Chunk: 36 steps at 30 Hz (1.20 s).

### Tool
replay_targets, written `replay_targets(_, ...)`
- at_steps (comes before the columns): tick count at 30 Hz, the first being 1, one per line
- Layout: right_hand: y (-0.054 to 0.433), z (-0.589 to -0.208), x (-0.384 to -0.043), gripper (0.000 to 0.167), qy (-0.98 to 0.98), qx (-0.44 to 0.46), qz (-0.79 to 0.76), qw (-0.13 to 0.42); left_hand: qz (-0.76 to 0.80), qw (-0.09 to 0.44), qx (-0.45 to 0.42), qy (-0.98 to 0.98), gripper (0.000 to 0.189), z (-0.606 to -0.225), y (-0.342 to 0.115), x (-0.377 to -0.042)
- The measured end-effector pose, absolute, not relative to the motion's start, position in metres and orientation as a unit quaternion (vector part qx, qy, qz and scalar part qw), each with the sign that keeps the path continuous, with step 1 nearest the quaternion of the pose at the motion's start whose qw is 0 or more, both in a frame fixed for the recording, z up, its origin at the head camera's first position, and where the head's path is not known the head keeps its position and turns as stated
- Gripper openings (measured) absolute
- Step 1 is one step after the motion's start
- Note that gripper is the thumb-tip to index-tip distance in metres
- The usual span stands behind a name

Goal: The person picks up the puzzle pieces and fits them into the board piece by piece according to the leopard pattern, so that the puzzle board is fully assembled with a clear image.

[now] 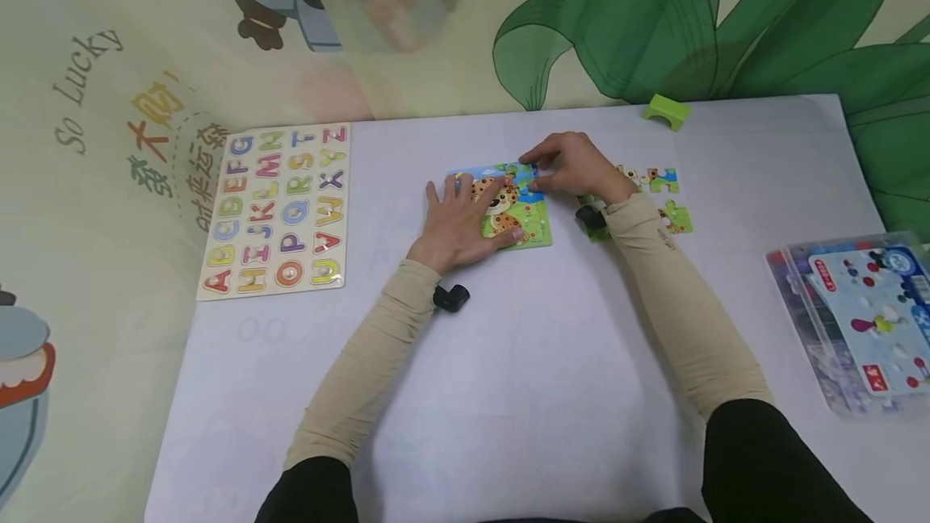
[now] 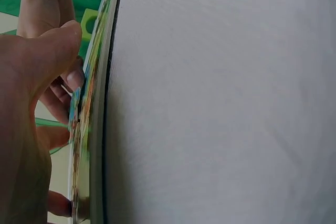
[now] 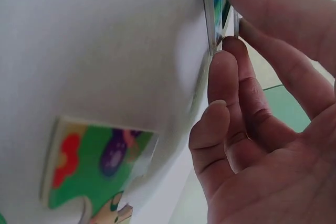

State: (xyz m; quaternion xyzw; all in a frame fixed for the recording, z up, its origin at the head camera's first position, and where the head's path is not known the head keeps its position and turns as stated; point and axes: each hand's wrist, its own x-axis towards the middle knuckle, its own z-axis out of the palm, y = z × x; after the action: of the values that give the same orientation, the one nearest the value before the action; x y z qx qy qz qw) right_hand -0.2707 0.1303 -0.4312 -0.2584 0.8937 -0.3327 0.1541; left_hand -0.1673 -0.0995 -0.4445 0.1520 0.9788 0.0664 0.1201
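From far away I see a white table [image 1: 523, 378]. The puzzle [image 1: 536, 224] lies flat on it, near the far edge. My left hand [image 1: 463, 231] rests on top, fingers spread wide. My right hand [image 1: 577, 168] pinches a corner piece [image 1: 534, 172], fingers narrow. I think the pieces are light, stiff and slippery, so I'd hold their sides and not bend the knobs.

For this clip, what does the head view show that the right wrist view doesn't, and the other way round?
Head only: the letter board, the clear plastic box, the green block and the left hand on the picture puzzle.
Right wrist only: the palm side of the right hand, and a close look at the red flower on a loose piece.
Both: the right hand, the picture puzzle, loose pieces and the white tabletop.
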Motion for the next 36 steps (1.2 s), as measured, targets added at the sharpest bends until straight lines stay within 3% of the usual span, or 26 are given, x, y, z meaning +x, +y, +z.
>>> replay_targets(12,0.127,-0.425,-0.268,0.041,0.899,-0.243,-0.319,0.176,0.057,0.124,0.162,0.977,0.091,-0.439,-0.1,-0.166)
replay_targets(27,0.122,-0.429,-0.269,0.027,0.91,-0.252,-0.307,0.117,0.056,0.127,0.157,0.978,0.091,-0.439,-0.095,-0.164)
replay_targets(36,0.118,-0.434,-0.268,0.026,0.913,-0.239,-0.314,0.102,0.056,0.127,0.154,0.978,0.094,-0.441,-0.094,-0.164)
